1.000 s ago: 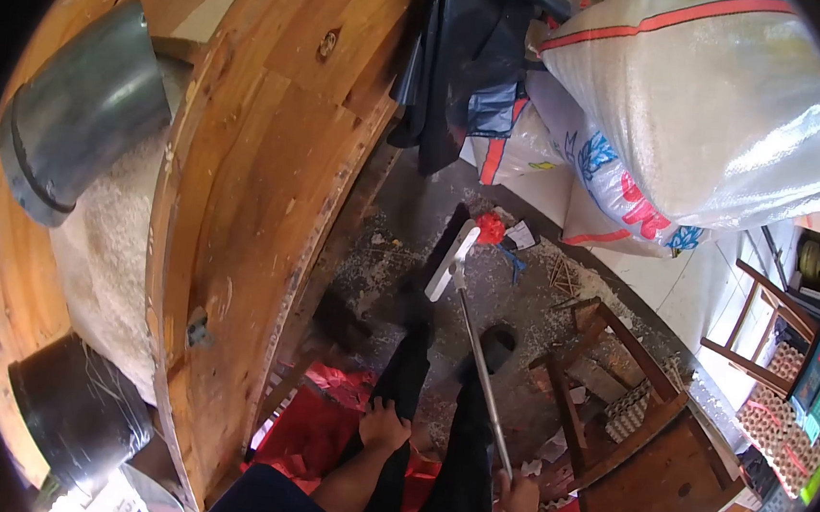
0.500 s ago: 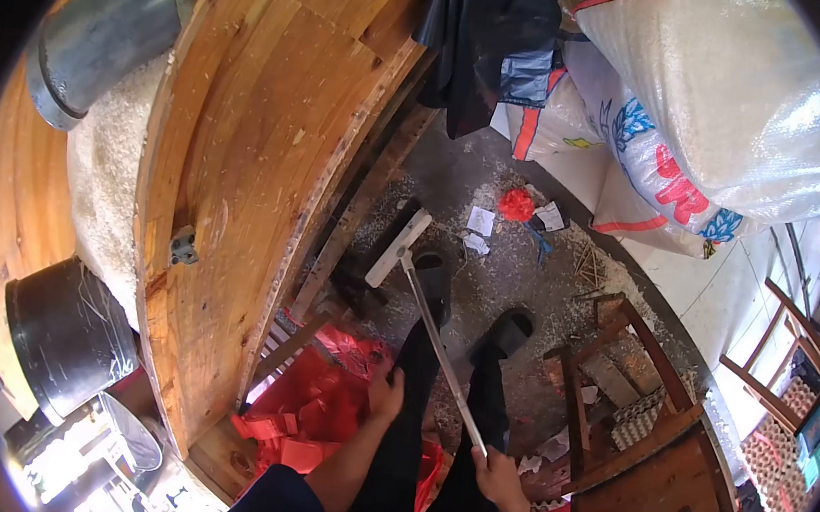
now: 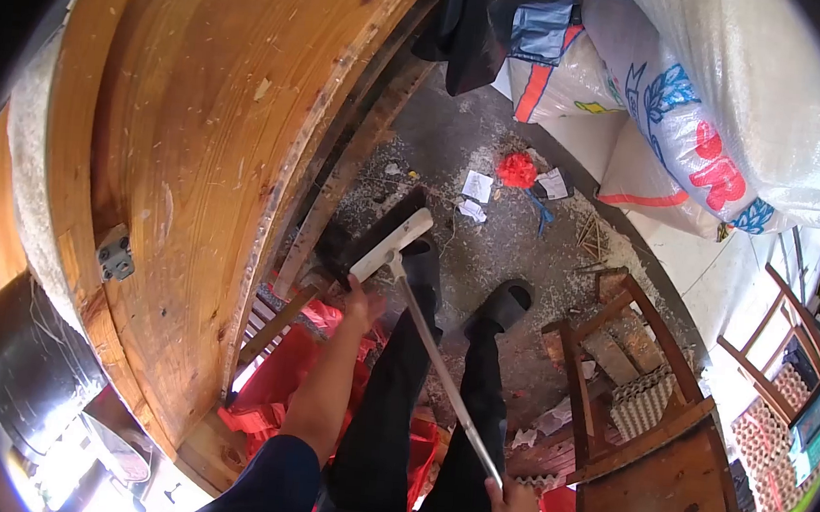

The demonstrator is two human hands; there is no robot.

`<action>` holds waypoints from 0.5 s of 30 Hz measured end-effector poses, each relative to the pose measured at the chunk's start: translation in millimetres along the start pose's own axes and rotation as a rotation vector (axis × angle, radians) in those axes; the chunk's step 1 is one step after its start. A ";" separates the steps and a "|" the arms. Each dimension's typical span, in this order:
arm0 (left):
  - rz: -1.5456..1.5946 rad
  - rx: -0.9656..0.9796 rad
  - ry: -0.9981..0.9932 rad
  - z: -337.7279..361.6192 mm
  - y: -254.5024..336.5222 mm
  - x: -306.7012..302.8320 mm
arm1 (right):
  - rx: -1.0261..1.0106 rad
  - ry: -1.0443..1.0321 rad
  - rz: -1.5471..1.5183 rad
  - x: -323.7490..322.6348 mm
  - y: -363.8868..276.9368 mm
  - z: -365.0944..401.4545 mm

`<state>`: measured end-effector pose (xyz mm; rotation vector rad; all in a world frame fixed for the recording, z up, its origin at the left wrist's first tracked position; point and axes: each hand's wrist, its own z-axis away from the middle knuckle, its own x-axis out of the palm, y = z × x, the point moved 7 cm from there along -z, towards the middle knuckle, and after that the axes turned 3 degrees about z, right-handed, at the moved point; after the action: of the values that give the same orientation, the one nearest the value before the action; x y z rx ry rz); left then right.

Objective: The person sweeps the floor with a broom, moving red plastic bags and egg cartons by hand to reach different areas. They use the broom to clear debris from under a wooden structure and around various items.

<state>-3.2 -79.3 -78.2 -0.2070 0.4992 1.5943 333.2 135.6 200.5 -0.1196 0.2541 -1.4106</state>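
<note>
A broom (image 3: 440,369) with a pale handle, a cream head block and dark bristles slants across the view, its head raised near my feet. My right hand (image 3: 513,507) is closed round the handle's lower end. My left hand (image 3: 361,302) reaches up to the near end of the broom head; its fingers look partly spread, and contact with the head cannot be made out. Beneath my left arm lie red plastic bags (image 3: 285,371). On the littered grey floor are a red crumpled ball (image 3: 517,170), white paper scraps (image 3: 477,185) and a blue strip (image 3: 541,211).
A wooden bin with a hinge (image 3: 116,257) fills the left. White woven sacks (image 3: 699,134) stand at the upper right. A wooden chair (image 3: 649,467) lies at the lower right near egg trays (image 3: 644,404). A black pot (image 3: 31,361) is at far left.
My left arm has stretched forward from beside my leg to the broom head. The broom head appears nearer and larger. The view has shifted, so the bin's left side shows less.
</note>
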 end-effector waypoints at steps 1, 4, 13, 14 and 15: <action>-0.321 0.143 -0.071 -0.2 -0.3 -5.5 | -0.004 0.035 0.010 -10.5 -10.6 -11.4; -1.373 0.673 -0.278 72.4 -29.0 -34.3 | -0.092 0.142 0.029 -29.1 -28.1 -63.1; -1.968 0.574 -0.149 157.8 -125.1 -90.7 | -0.189 0.085 0.236 -23.2 -45.7 -273.2; -1.979 0.587 -0.156 150.3 -130.1 -88.8 | -0.248 0.116 0.261 -19.2 -48.3 -301.6; -1.980 0.593 -0.154 147.7 -135.1 -91.8 | -0.308 0.145 0.282 -15.3 -55.4 -326.3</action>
<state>162.5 -95.8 65.9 -0.0392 0.3420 -0.4798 197.7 164.0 -100.5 -0.2257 0.5858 -1.0940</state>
